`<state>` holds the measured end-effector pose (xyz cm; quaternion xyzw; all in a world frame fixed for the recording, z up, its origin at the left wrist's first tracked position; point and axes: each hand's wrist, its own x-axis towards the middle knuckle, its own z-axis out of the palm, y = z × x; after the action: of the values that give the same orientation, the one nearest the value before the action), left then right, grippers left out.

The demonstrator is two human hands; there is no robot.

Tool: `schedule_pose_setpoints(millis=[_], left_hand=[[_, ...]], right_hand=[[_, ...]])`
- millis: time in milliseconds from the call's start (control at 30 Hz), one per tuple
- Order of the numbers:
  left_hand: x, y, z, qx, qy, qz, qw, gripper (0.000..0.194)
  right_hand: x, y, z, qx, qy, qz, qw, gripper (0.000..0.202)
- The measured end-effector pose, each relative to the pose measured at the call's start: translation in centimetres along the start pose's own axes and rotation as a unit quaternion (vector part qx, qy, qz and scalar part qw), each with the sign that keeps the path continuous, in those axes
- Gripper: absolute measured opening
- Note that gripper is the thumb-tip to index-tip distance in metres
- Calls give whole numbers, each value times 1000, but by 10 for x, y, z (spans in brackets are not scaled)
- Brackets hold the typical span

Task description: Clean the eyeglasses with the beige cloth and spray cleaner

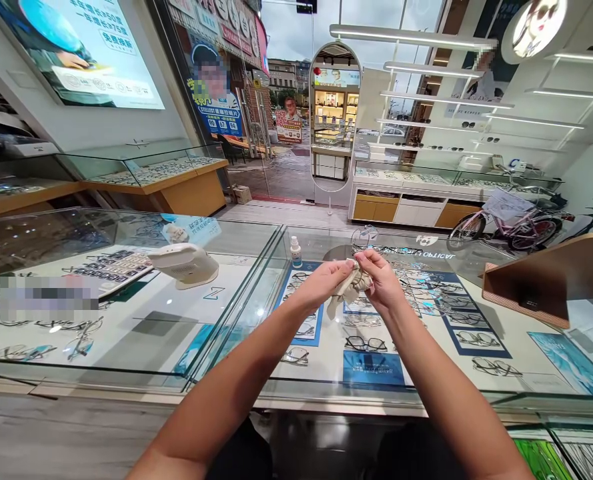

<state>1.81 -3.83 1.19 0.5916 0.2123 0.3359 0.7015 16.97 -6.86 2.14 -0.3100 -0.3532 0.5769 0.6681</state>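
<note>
Cloth [357, 284] clamped between left hand [326, 277] and right hand [382, 281], both grips pinching it — wiping seemingly under way, unfinished.

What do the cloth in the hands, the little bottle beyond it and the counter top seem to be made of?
The cloth: soft, matte fabric, judging by its folds; the fibre can't be told.
The bottle: probably plastic, given its smooth, pale look, though that's unsure.
The counter top: glossy, clear glass, it seems; it reflects light, and eyeglasses show through.
</note>
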Motion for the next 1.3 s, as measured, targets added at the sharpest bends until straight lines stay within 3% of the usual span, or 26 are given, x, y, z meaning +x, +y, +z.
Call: schedule_pose_setpoints(millis=[167, 367, 500, 833, 1133, 1300], left_hand=[[0, -1, 4, -3, -9, 11, 1000, 62], [-5, 8, 1, -25, -29, 2, 999, 50], [-5, 9, -1, -29, -28, -8, 999, 54], [1, -4, 6, 18, 56, 54, 997, 57], [-1, 3, 3, -32, 2, 12, 999, 56], [-4, 8, 2, 25, 13, 23, 999, 51]], right_hand=[[-3, 1, 3, -21, -5, -12, 1000, 43], [-2, -1, 4, -40, 21, -19, 999, 45], [-1, -2, 3, -43, 43, -26, 998, 45], [-2, 1, 5, -16, 9, -20, 1000, 45], [0, -2, -1, -96, 16, -52, 994, 35], [-2, -3, 0, -81, 11, -45, 996, 35]])
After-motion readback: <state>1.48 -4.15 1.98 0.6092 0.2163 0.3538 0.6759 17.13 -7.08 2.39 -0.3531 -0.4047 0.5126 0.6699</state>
